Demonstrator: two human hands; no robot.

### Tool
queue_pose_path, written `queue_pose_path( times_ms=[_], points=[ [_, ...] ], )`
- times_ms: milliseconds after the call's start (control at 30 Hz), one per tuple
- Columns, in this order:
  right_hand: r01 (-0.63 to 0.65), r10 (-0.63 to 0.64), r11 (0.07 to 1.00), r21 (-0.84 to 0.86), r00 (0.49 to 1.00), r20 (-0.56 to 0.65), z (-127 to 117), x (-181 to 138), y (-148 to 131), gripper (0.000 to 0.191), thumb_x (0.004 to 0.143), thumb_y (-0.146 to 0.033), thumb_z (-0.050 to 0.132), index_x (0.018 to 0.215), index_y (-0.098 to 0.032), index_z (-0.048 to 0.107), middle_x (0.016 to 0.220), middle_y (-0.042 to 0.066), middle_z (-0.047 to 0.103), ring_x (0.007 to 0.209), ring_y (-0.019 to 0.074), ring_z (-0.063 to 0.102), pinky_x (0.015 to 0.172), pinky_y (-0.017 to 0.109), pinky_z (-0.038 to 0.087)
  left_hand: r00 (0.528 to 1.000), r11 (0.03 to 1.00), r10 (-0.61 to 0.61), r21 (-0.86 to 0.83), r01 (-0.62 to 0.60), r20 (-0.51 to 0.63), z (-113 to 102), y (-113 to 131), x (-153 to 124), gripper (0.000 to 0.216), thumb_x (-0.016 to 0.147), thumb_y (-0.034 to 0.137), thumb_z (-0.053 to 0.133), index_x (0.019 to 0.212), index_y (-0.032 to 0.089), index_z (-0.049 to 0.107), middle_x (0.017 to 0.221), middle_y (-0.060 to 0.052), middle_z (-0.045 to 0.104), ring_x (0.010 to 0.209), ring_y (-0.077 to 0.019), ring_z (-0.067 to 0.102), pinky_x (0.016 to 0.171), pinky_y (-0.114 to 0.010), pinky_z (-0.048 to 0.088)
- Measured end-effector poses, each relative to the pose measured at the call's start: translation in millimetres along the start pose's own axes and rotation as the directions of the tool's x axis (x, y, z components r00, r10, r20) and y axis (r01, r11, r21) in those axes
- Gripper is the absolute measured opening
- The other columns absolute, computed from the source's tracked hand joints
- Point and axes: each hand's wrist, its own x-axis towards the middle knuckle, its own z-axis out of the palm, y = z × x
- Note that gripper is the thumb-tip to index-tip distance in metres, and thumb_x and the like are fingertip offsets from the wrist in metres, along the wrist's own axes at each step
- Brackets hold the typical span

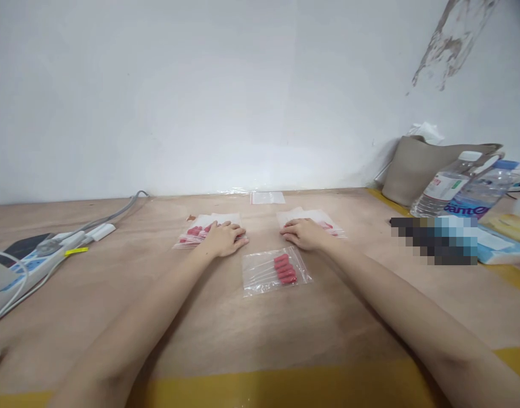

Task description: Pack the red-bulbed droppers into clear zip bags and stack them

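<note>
My left hand (226, 238) lies palm down, fingers stretched out, over the right part of a pile of clear zip bags (194, 231) with red-tipped contents. Across from it, my right hand (304, 233) rests flat on a second pile of zip bags (328, 220), where a little red shows through. Between my forearms, nearer to me, one clear zip bag (260, 266) lies flat on the table. Inside it are several white sticks with red ends (285, 269), side by side, red ends to the right. What lies under my palms is hidden.
A small flat zip bag (268, 198) lies by the wall. At left are a power strip (34, 263) and cables (115, 214). At right stand a grey-brown bin (406, 170), two water bottles (440, 187) (481, 192) and a blue packet (498, 241), beside a pixelated patch.
</note>
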Motion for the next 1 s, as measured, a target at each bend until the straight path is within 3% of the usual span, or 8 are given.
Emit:
queue_pose_path(
  times_ms=[167,333,467,567,667,733,867,1000],
  points=[
    [0.043,-0.039,0.999,0.033,0.994,-0.097,-8.6,-15.6,-6.3,0.031,0.085,-0.043,0.043,0.097,-0.026,0.066,0.105,0.006,0.061,0.098,0.0202,0.051,0.086,0.035,0.030,0.999,0.999,-0.034,-0.021,0.035,0.020,-2.0,-7.5,-18.4,0.038,0.088,0.048,0.035,0.108,0.025,0.057,0.115,-0.007,0.057,0.109,-0.0283,0.045,0.090,-0.051,0.028],
    [0.090,-0.093,0.995,0.038,0.992,0.089,-14.2,-5.0,-37.8,0.022,0.077,-0.042,0.054,0.080,-0.023,0.065,0.093,0.005,0.063,0.094,0.0220,0.051,0.080,0.035,0.032,0.998,0.998,-0.042,-0.048,0.044,0.047,-8.5,-12.1,-25.3,0.040,0.087,0.051,0.035,0.106,0.025,0.058,0.115,-0.007,0.057,0.110,-0.0273,0.046,0.094,-0.052,0.024],
    [0.090,-0.094,0.995,0.029,0.978,0.187,-10.3,11.0,-52.9,0.015,0.080,-0.029,0.051,0.074,-0.019,0.061,0.090,0.006,0.065,0.089,0.0210,0.055,0.076,0.031,0.034,0.997,0.996,-0.060,-0.062,0.058,-0.039,-10.3,-18.8,-28.4,0.044,0.088,0.052,0.033,0.109,0.022,0.057,0.118,-0.010,0.054,0.111,-0.0266,0.046,0.096,-0.053,0.023],
    [-0.085,0.076,0.992,0.091,0.993,0.092,-7.6,22.1,-55.9,0.019,0.083,-0.029,0.044,0.082,-0.018,0.059,0.089,0.009,0.066,0.081,0.0197,0.059,0.068,0.028,0.037,0.986,0.998,-0.055,-0.050,0.048,-0.157,-9.4,-24.2,-28.8,0.039,0.089,0.046,0.035,0.112,0.021,0.055,0.120,-0.011,0.052,0.111,-0.0248,0.046,0.095,-0.050,0.027],
    [-0.270,0.275,0.951,0.153,0.961,-0.010,-5.2,32.9,-53.5,0.021,0.085,-0.027,0.041,0.089,-0.015,0.058,0.093,0.012,0.066,0.081,0.0202,0.060,0.062,0.026,0.039,0.961,0.999,-0.030,-0.037,0.020,-0.274,-8.0,-22.3,-27.3,0.035,0.089,0.042,0.039,0.113,0.021,0.054,0.120,-0.010,0.052,0.112,-0.0238,0.046,0.096,-0.045,0.029],
    [-0.335,0.342,0.929,0.160,0.940,-0.015,-3.0,38.0,-50.7,0.018,0.083,-0.022,0.043,0.087,-0.014,0.058,0.092,0.014,0.066,0.081,0.0207,0.061,0.060,0.026,0.039,0.945,0.999,-0.009,-0.042,-0.005,-0.326,-7.2,-14.9,-26.2,0.034,0.088,0.040,0.042,0.112,0.020,0.055,0.119,-0.010,0.052,0.112,-0.0234,0.046,0.096,-0.042,0.031],
    [-0.398,0.406,0.900,0.179,0.914,-0.007,-0.6,37.8,-42.1,0.009,0.073,-0.014,0.053,0.078,-0.015,0.060,0.083,0.012,0.067,0.076,0.0201,0.061,0.057,0.024,0.040,0.950,0.992,0.080,-0.065,-0.104,-0.303,-4.5,7.1,-24.7,0.036,0.087,0.040,0.045,0.113,0.018,0.054,0.119,-0.010,0.052,0.109,-0.0222,0.048,0.096,-0.037,0.033],
    [-0.436,0.460,0.874,0.215,0.885,-0.077,-5.6,31.3,-23.4,0.013,0.075,-0.014,0.051,0.083,-0.016,0.060,0.083,0.009,0.066,0.078,0.0187,0.061,0.061,0.024,0.041,0.978,0.992,0.098,-0.054,-0.110,-0.187,-0.1,15.4,-23.5,0.034,0.088,0.042,0.043,0.112,0.021,0.055,0.115,-0.008,0.056,0.105,-0.0232,0.052,0.096,-0.043,0.032]
  ],
)
